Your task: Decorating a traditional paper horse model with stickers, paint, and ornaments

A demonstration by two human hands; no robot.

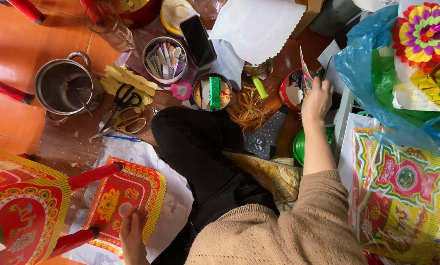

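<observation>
My right hand (pixel 317 99) reaches forward and pinches a small piece of printed coloured paper (pixel 305 73) right over a red round tin (pixel 292 90). My left hand (pixel 131 230) rests low at the left on a red and yellow patterned paper panel (pixel 126 191) lying on white paper on the floor; its fingers touch the panel's near edge. My black-trousered knee (pixel 195 137) sits between the two hands.
Scissors (pixel 122 115) lie on the wooden floor beside a steel pot (pixel 65 88). Round tins with paper bits (pixel 166 59) and a green strip (pixel 214 92), a phone (pixel 198 39), a blue plastic bag (pixel 377 73) and stacked patterned sheets (pixel 401 191) surround me.
</observation>
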